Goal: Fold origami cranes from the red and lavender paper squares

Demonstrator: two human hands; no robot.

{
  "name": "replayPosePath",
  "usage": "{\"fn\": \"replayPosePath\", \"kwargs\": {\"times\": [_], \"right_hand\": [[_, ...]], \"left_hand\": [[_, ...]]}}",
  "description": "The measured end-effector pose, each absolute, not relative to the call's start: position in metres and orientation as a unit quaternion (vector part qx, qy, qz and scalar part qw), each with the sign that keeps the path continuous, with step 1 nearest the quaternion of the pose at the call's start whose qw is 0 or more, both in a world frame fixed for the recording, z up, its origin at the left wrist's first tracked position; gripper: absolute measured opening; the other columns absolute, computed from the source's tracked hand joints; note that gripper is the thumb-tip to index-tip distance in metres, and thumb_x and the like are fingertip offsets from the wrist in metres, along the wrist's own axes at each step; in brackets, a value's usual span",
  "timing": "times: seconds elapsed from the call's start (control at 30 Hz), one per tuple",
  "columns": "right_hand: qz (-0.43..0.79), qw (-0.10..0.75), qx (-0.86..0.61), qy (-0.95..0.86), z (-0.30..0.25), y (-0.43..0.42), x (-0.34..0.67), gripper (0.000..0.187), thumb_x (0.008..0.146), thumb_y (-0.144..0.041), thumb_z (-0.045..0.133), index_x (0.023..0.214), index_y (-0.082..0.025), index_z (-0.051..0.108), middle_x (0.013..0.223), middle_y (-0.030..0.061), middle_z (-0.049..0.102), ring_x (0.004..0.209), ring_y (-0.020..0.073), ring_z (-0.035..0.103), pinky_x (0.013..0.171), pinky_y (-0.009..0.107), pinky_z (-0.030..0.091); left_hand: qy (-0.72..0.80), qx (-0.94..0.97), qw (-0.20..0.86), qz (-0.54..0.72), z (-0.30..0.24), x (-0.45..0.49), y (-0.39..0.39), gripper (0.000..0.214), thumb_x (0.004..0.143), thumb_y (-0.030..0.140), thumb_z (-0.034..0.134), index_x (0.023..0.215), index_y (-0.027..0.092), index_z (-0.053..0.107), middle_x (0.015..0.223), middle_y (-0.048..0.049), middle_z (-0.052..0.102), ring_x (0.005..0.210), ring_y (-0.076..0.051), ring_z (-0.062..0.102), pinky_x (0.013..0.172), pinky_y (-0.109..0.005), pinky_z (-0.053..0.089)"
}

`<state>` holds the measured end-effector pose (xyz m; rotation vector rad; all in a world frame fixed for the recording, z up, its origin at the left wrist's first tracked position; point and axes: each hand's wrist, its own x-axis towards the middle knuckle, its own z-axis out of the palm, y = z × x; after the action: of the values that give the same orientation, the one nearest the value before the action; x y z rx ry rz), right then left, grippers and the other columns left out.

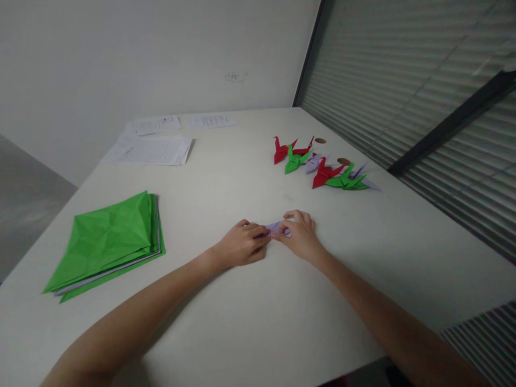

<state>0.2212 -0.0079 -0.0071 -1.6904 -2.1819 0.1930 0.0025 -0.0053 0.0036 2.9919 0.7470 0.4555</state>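
Note:
Between my hands a small piece of folded lilac paper [274, 228] lies on the white table [226, 322]. My left hand [245, 243] has its fingers closed on the paper's left end, pressing it to the tabletop. Thumb and forefinger of my right hand [299, 232] pinch the right part, the other fingers curled above it. Much of the paper is hidden under the fingers, so its full shape does not show.
Folded paper cranes in red [325, 173], green [347, 178] and lilac [313, 163] stand grouped at the back right. A stack of creased green sheets [113, 228] lies at left. Printed papers [151, 149] are farther back. Blinds [403, 80] border the right side.

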Motion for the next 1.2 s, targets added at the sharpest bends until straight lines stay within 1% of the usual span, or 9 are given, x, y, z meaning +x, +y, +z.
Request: {"fn": "replayPosePath", "kwargs": {"times": [0.2,0.33,0.57,0.73,0.8,0.87,0.93,1.03,1.2], "right_hand": [[0.092,0.189,-0.629,-0.749,-0.01,-0.004,0.224,0.025,0.077,-0.048,0.072,0.068,-0.026,0.069,0.121,0.007,0.05,0.118,0.0322,0.042,0.095,0.051,0.036],[0.1,0.188,-0.648,-0.731,-0.007,-0.001,0.231,0.023,0.073,-0.045,0.076,0.065,-0.025,0.069,0.121,0.0068,0.048,0.118,0.0322,0.042,0.095,0.051,0.036],[0.092,0.192,-0.644,-0.734,-0.011,0.008,0.247,0.026,0.069,-0.049,0.078,0.069,-0.025,0.068,0.118,0.0079,0.051,0.112,0.0333,0.044,0.092,0.054,0.038],[0.075,0.186,-0.648,-0.735,-0.005,0.014,0.258,0.026,0.068,-0.047,0.079,0.068,-0.025,0.067,0.107,0.008,0.058,0.105,0.0334,0.049,0.088,0.055,0.04],[0.098,0.207,-0.617,-0.753,0.001,0.015,0.257,0.02,0.071,-0.04,0.078,0.071,-0.024,0.066,0.097,0.0064,0.061,0.1,0.0302,0.053,0.088,0.05,0.042],[0.151,0.253,-0.543,-0.786,0.007,0.013,0.253,0.012,0.079,-0.032,0.072,0.076,-0.022,0.065,0.088,0.0042,0.062,0.093,0.024,0.057,0.086,0.042,0.045],[0.208,0.282,-0.453,-0.82,0.009,0.011,0.246,0.008,0.086,-0.028,0.064,0.083,-0.021,0.068,0.089,0.004,0.062,0.087,0.0191,0.059,0.081,0.035,0.047],[0.202,0.245,-0.371,-0.872,0.007,0.006,0.239,0.012,0.089,-0.026,0.061,0.087,-0.023,0.073,0.091,0.0044,0.066,0.088,0.0188,0.059,0.084,0.036,0.046],[0.125,0.177,-0.368,-0.904,0.007,0.002,0.239,0.01,0.086,-0.024,0.067,0.086,-0.028,0.077,0.091,0.0039,0.069,0.096,0.0225,0.053,0.087,0.04,0.041]], "left_hand": [[0.241,0.959,0.02,0.149,0.003,0.003,-0.004,0.03,0.094,0.026,0.045,0.115,0.019,0.064,0.12,-0.0098,0.064,0.102,-0.021,0.062,0.085,-0.037,0.043],[0.242,0.958,0.025,0.151,0.002,0.002,-0.004,0.029,0.093,0.026,0.046,0.114,0.018,0.065,0.122,-0.0102,0.064,0.103,-0.022,0.062,0.085,-0.037,0.043],[0.239,0.957,0.028,0.161,0.0,0.0,-0.004,0.03,0.092,0.026,0.047,0.115,0.018,0.065,0.124,-0.01,0.063,0.106,-0.022,0.061,0.086,-0.038,0.044],[0.23,0.959,0.029,0.165,-0.001,-0.001,-0.004,0.031,0.093,0.025,0.046,0.118,0.018,0.063,0.126,-0.0115,0.063,0.112,-0.023,0.06,0.088,-0.038,0.044],[0.228,0.959,0.03,0.165,-0.001,-0.001,-0.005,0.032,0.094,0.024,0.045,0.12,0.017,0.062,0.127,-0.0117,0.063,0.116,-0.023,0.059,0.089,-0.038,0.043],[0.227,0.959,0.034,0.167,-0.001,-0.002,-0.005,0.032,0.095,0.023,0.044,0.121,0.016,0.061,0.128,-0.0114,0.063,0.117,-0.023,0.058,0.09,-0.038,0.043],[0.227,0.958,0.043,0.172,-0.001,-0.002,-0.004,0.033,0.095,0.023,0.043,0.123,0.017,0.061,0.128,-0.011,0.063,0.116,-0.022,0.059,0.091,-0.038,0.042],[0.231,0.954,0.06,0.181,-0.003,-0.003,-0.003,0.034,0.096,0.023,0.042,0.123,0.018,0.061,0.129,-0.0104,0.062,0.115,-0.022,0.06,0.092,-0.038,0.042],[0.215,0.955,0.071,0.19,-0.002,-0.007,0.0,0.034,0.094,0.024,0.045,0.123,0.017,0.062,0.131,-0.0119,0.061,0.118,-0.022,0.059,0.096,-0.039,0.043]]}}
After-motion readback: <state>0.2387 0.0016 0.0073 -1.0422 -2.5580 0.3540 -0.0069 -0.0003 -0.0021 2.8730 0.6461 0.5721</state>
